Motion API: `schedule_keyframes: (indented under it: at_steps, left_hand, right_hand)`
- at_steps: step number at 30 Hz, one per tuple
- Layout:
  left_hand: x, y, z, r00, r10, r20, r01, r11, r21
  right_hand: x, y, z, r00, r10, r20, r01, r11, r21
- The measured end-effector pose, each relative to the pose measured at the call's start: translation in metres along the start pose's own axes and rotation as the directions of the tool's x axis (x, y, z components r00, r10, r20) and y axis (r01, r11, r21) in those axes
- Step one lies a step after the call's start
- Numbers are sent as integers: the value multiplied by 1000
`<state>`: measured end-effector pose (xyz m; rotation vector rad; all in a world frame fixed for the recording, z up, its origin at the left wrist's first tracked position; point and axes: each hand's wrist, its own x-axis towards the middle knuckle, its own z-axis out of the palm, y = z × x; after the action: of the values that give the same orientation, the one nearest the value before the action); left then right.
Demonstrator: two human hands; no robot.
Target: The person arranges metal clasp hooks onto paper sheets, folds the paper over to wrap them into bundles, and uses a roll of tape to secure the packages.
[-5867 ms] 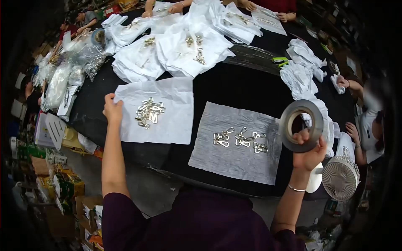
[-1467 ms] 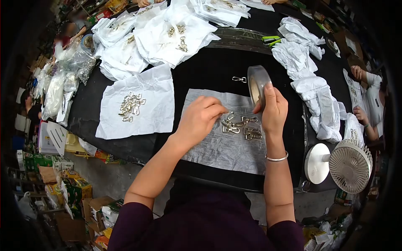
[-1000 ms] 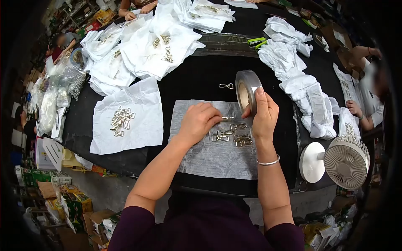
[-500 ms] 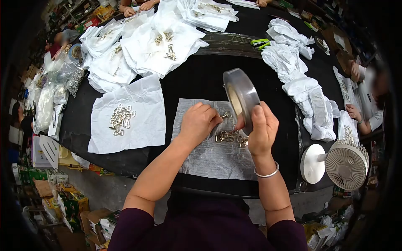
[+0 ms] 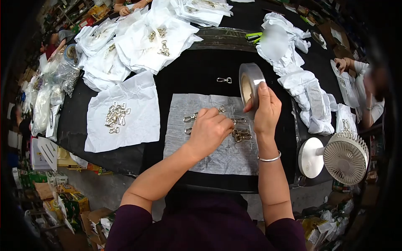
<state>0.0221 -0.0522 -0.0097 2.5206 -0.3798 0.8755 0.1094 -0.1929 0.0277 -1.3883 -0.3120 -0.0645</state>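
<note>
My left hand (image 5: pixel 210 130) is closed, fingers curled down among metal snap hooks (image 5: pixel 241 135) on a sheet of thin greyish-white paper (image 5: pixel 213 161). Its fingertips are at one of the hooks and partly hidden; more hooks show to the left of the hand. In my right hand (image 5: pixel 266 109) a roll of clear tape (image 5: pixel 253 79) is held upright, thumb on the outer face, above the paper's right edge. Beyond the paper, a single snap hook (image 5: pixel 224 80) lies on the black table (image 5: pixel 188 67).
To the left, another white sheet (image 5: pixel 142 125) bears a pile of snap hooks (image 5: pixel 117 116). Stacked papers with hooks (image 5: pixel 138 50) lie at the back left. Wrapped white bundles (image 5: pixel 299 88) and a small fan (image 5: pixel 344 161) stand right. Other people's hands (image 5: pixel 341 66) work around the table.
My left hand has moved right and down across the hooks, which now lie more spread out. The tape roll has shifted right and turned more upright. A lone hook now shows beyond the paper.
</note>
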Motion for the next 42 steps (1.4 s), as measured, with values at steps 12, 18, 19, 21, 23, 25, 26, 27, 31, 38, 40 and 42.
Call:
schedule_keyframes:
  at_steps: [12, 18, 19, 21, 23, 25, 26, 27, 31, 38, 40, 42]
  left_hand:
    - [-24, -16, -16, 944, -329, 34, 331, 943, -46]
    - [-27, -24, -2, 906, -419, 61, 423, 900, -108]
    - [-26, -21, -3, 899, -436, 49, 438, 885, -158]
    - [-25, -16, -4, 910, -414, -13, 406, 898, -169]
    - [-28, -23, -4, 926, -377, -12, 372, 920, -124]
    - [-32, -30, -2, 945, -325, -21, 320, 938, -134]
    - [-32, -29, -4, 941, -339, 5, 337, 934, -122]
    - [-27, -24, -8, 935, -353, 30, 354, 929, -109]
    - [-18, -20, -22, 900, -416, 134, 432, 892, -134]
    - [22, 0, 7, 993, -57, 102, 55, 998, 23]
    - [32, 7, 23, 983, 2, 185, -11, 999, 46]
    - [37, 11, 29, 962, 40, 268, -49, 998, 25]
  right_hand:
    - [-42, -33, 16, 979, -37, 199, 48, 998, -52]
    - [-48, -15, 33, 924, -183, 335, 232, 966, -114]
    - [-47, -16, 30, 936, -147, 321, 179, 981, -72]
    - [-44, -18, 27, 946, -104, 307, 110, 994, -2]
    - [-48, -19, 25, 937, -190, 292, 158, 979, 130]
    - [-47, -17, 23, 949, -100, 299, 74, 993, 96]
    - [-44, -15, 23, 950, -31, 309, 17, 999, 49]
    - [-41, -15, 23, 947, 39, 318, -41, 999, 1]
    - [-26, -15, 13, 968, 132, 212, -171, 969, 179]
    - [17, -6, -29, 994, 74, -83, -73, 997, 17]
    - [19, -4, -30, 991, 95, -97, -92, 995, 33]
    - [19, 1, -32, 994, 60, -97, -57, 998, 29]
